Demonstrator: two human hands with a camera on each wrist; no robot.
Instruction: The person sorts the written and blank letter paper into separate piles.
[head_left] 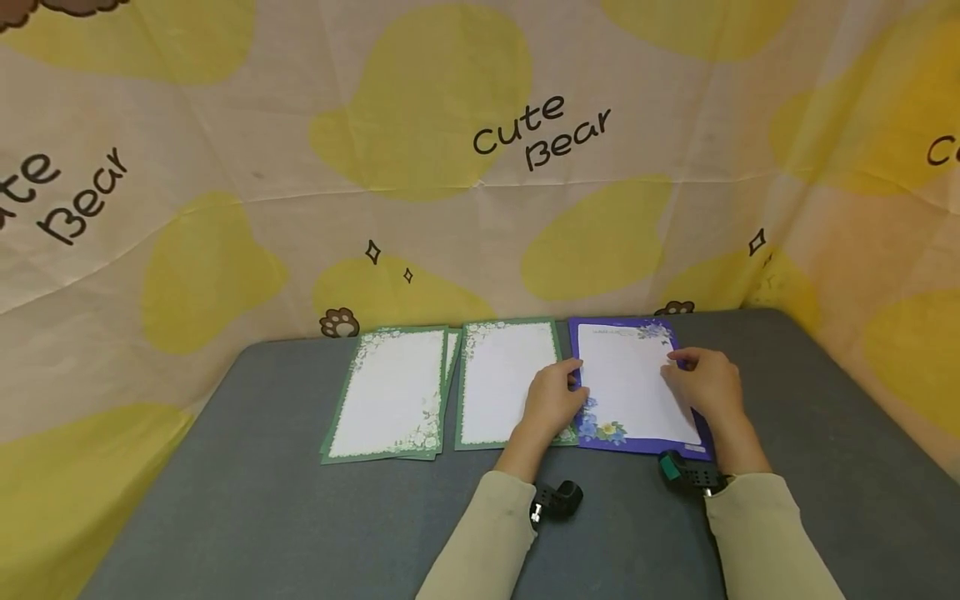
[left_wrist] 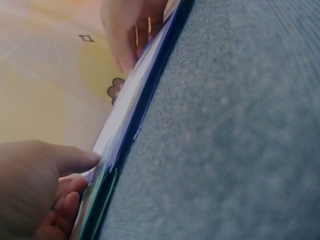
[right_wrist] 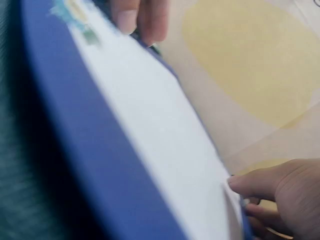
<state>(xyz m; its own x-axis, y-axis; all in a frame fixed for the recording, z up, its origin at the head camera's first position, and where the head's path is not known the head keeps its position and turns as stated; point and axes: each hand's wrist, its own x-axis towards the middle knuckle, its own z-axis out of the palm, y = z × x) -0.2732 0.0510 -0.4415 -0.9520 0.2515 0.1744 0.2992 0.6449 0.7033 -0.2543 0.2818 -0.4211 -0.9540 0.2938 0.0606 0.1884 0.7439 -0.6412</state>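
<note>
Paper with a purple edge (head_left: 637, 379) sits on the surface (head_left: 300, 533), just right of the middle green paper (head_left: 498, 375). My left hand (head_left: 553, 400) pinches the purple one's left side, and my right hand (head_left: 708, 387) pinches its right side. If I squeeze inward too much, I think it could bend up in the middle. The two papers are so close that a bump from my left hand could push the green one crooked.

Creased pale cloth (head_left: 480, 225) hanging across the upper frame, big yellow blotches (head_left: 442, 92) scattered over it, black "cute Bear" lettering (head_left: 542, 133) above centre, brown paw print (head_left: 339, 322) left of centre, star outline (head_left: 757, 242) at right, grey tabletop (head_left: 270, 525) filling the lower middle.
</note>
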